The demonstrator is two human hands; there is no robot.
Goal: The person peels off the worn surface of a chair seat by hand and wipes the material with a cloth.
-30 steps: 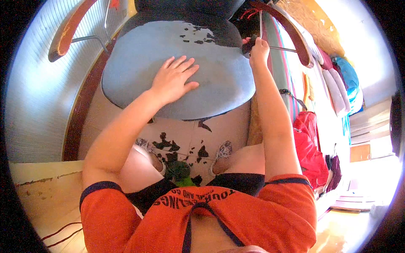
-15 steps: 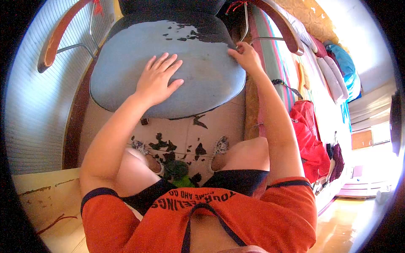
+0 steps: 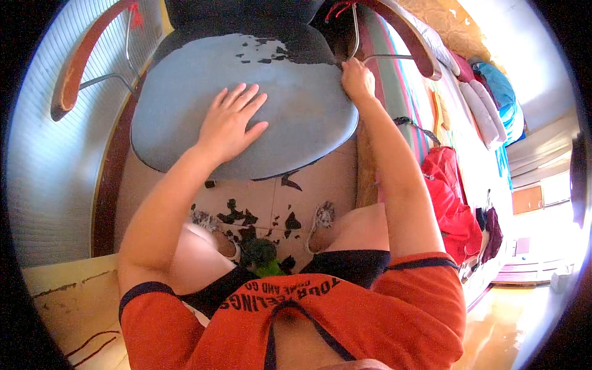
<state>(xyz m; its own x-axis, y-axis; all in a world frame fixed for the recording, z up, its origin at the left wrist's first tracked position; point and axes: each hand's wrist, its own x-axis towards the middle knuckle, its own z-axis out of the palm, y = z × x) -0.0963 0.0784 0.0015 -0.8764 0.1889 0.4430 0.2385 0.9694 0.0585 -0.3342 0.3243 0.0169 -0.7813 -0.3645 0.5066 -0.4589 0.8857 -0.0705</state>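
Observation:
In front of me is a chair seat with a blue-grey fabric surface. Its black covering remains along the back and right rear, ending in a ragged edge with loose flakes near it. My left hand lies flat on the fabric, fingers spread, holding nothing. At the right rim of the seat, my right hand is closed, its fingertips pinched where the black covering meets the edge. The exact bit between those fingers is mostly hidden.
Wooden armrests on metal rods flank the seat. Black scraps litter the tiled floor between my feet, beside a green object. To the right stands a bed with a red bag-like item. A ribbed panel is at left.
My right hand has closed its fingers at the seat's right edge; they were looser before. The left hand stays flat. The chair shifts slightly in view.

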